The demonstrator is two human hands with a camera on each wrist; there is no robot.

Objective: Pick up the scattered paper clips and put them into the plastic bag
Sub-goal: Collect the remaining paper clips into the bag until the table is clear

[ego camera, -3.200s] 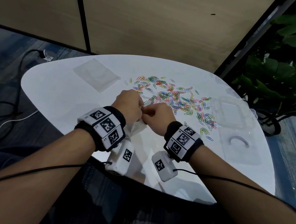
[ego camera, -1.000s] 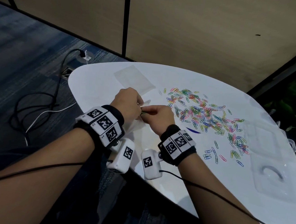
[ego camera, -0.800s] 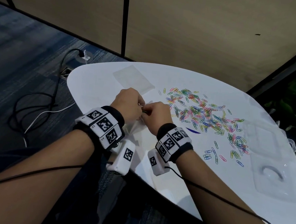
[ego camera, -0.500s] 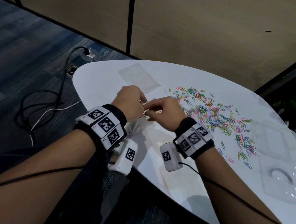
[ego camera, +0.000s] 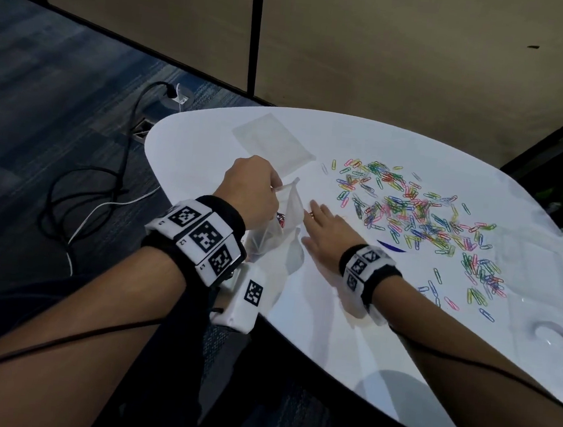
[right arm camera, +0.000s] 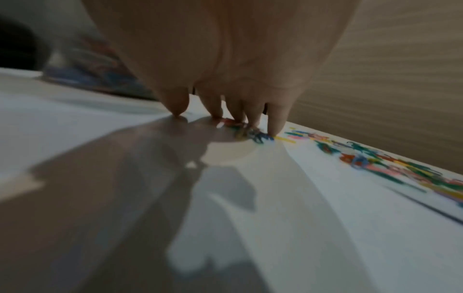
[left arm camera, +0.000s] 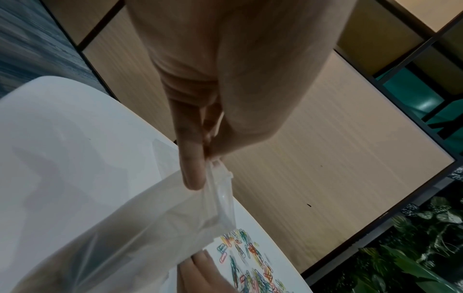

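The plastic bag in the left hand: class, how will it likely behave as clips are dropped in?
Likely floppy: the plastic bag hangs creased from the left hand, which pinches one corner of its mouth. The mouth may sag shut, since only that corner is held. It probably weighs little; the few paper clips inside seem to weight its bottom.

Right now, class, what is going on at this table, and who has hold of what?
A person is gathering paper clips into a clear plastic bag. The left hand pinches the bag's top edge and holds it up at the near edge of the white table; some clips show inside it. The right hand lies with fingers stretched out on the table, reaching toward the pile. Most clips lie scattered. A second, flat bag lies farther back.
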